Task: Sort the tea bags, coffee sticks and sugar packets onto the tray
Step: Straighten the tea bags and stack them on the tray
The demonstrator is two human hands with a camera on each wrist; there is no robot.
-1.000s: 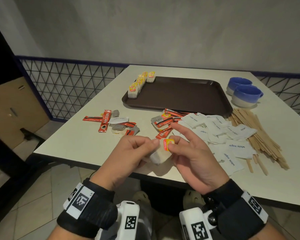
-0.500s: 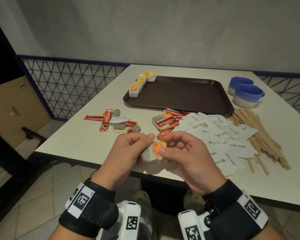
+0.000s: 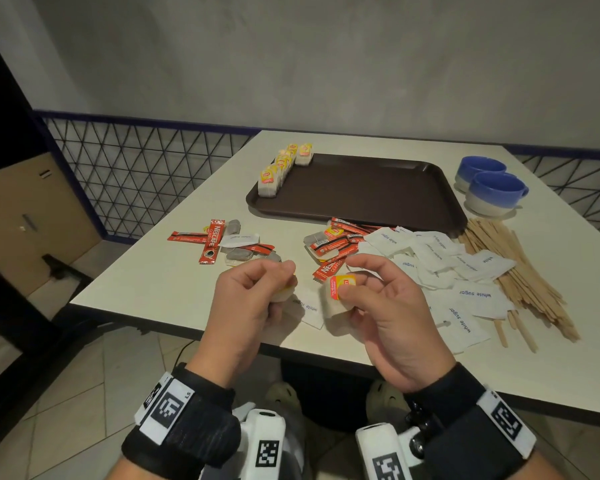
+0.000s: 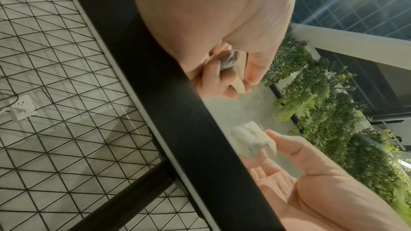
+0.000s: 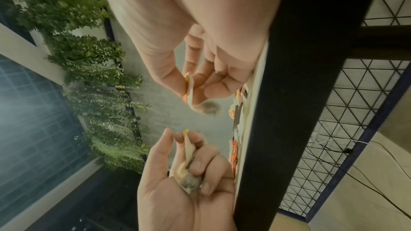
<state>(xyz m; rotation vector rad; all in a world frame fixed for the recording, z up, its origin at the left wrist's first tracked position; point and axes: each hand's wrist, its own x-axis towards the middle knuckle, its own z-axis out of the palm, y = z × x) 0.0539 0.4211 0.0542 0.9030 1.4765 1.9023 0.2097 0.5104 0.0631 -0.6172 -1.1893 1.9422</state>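
Both hands hover over the table's near edge, a little apart. My left hand (image 3: 278, 282) curls round a tea bag (image 3: 288, 293), mostly hidden by the fingers; the left wrist view shows that bag (image 4: 231, 62) in the fist. My right hand (image 3: 352, 289) pinches another tea bag (image 3: 335, 304) by its yellow-and-red tag, also seen in the right wrist view as the pinched tea bag (image 5: 191, 92). The brown tray (image 3: 378, 192) lies beyond, with a row of tea bags (image 3: 278, 169) along its left edge. Coffee sticks (image 3: 212, 240) and sugar packets (image 3: 465, 271) lie loose in front of it.
A mixed pile of coffee sticks and tea bags (image 3: 336, 242) sits just before the tray. Wooden stirrers (image 3: 520, 271) spread along the right. Two blue cups (image 3: 492, 192) stand right of the tray. A sugar packet (image 3: 309, 308) lies below my hands.
The hands were together on one bundle of tea bags. They have drawn apart, the right one shifting right, and each now holds its own tea bag.
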